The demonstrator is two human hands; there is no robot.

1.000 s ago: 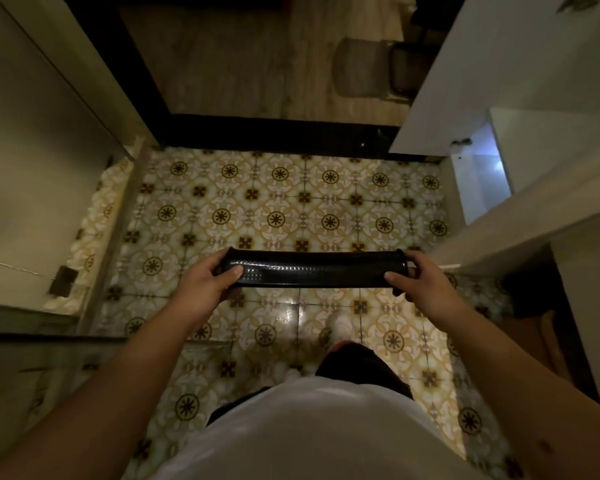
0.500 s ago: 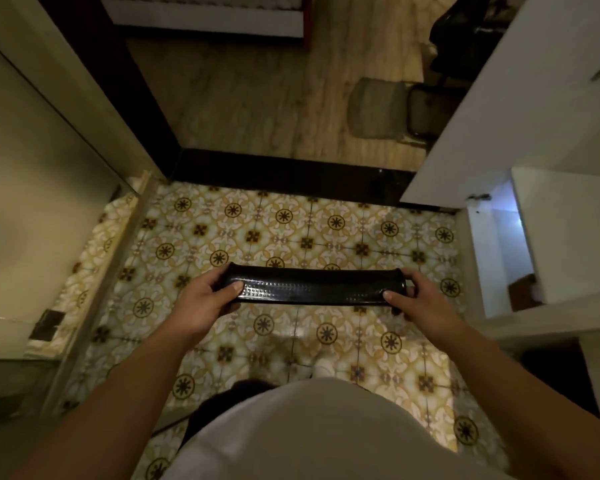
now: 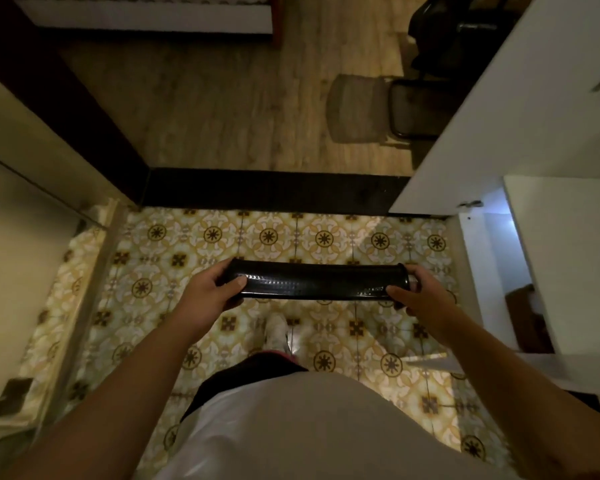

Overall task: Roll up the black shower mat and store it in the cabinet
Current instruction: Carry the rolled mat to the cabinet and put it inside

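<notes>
Rolled mat (image 3: 312,281) held level above the tiled floor (image 3: 194,244), at centre frame. Left hand (image 3: 208,292) clamped on its 9 o'clock end, thumb on top. Right hand (image 3: 420,296) clamped on its 3 o'clock end. Open white cabinet (image 3: 492,258) at 3 o'clock, door (image 3: 499,133) swung toward 1 o'clock.

I see a patterned tile floor (image 3: 347,237) under me, yellow and cream with dark star medallions, and my own foot in a pale shoe (image 3: 276,332) planted on it. A black threshold strip (image 3: 274,194) borders the tiles on the far side (beyond it lies a wood-look floor (image 3: 205,109), where a grey chair (image 3: 361,109) stands).
</notes>
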